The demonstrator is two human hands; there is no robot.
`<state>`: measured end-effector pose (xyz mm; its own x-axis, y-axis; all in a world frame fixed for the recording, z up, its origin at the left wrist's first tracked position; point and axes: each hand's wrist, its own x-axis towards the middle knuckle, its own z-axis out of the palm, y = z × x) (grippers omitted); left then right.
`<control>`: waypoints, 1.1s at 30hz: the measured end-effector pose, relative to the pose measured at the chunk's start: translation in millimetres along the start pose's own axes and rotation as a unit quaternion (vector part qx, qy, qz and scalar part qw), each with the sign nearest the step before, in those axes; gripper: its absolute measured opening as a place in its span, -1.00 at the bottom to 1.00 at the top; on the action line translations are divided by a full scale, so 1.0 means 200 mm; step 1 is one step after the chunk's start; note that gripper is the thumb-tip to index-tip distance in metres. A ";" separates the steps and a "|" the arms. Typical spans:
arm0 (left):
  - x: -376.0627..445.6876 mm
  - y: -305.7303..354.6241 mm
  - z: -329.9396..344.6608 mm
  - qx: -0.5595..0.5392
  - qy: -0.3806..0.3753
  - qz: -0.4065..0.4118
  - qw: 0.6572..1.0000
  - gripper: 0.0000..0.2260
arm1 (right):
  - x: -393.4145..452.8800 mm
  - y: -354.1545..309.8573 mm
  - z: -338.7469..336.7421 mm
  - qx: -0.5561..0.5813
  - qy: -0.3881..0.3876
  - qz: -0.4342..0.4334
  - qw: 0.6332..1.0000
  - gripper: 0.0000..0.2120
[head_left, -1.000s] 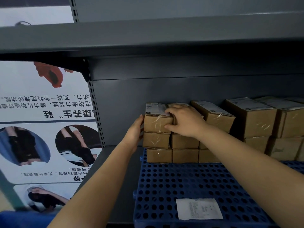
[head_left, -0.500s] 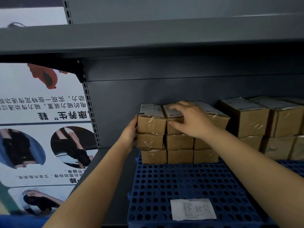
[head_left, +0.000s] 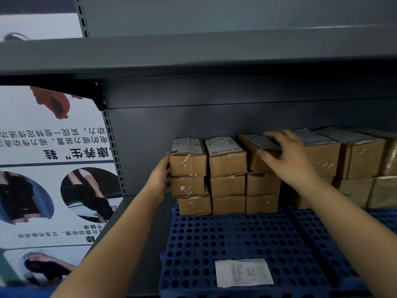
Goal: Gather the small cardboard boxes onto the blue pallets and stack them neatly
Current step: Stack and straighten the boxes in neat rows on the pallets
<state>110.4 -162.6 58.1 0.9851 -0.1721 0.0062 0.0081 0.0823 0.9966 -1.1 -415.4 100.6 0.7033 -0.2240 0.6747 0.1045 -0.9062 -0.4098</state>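
Small cardboard boxes stand in three columns, three high, at the back of a blue pallet on a grey shelf. The left column's top box and middle column's top box sit square. The third column's top box lies skewed; my right hand grips it with fingers over its top and thumb on its front. My left hand presses flat against the left side of the left column. More boxes are stacked on a second blue pallet to the right.
A white paper label lies on the pallet's front. A grey shelf board hangs low overhead. A printed poster covers the wall left of the slotted upright. The shelf's back panel stands right behind the boxes.
My right hand moved right from the middle column's top box to the skewed third-column top box. The middle top box now shows fully. My left hand stayed against the left column.
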 end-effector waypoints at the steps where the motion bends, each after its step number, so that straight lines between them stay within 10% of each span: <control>1: 0.00 0.00 0.01 0.003 -0.003 0.001 1.000 -0.50 | 0.00 0.02 -0.01 0.016 0.007 0.028 0.999 -0.56; 33: 0.05 -0.01 -0.03 -0.048 -0.041 0.011 0.998 -0.62 | 0.05 0.12 0.06 0.272 -0.022 0.296 0.915 -0.43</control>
<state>120.9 -157.8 56.3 0.9680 -0.2483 0.0377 0.0079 0.1803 0.9836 16.6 -435.0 90.3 0.7760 -0.5927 0.2156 0.0228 -0.3154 -0.9487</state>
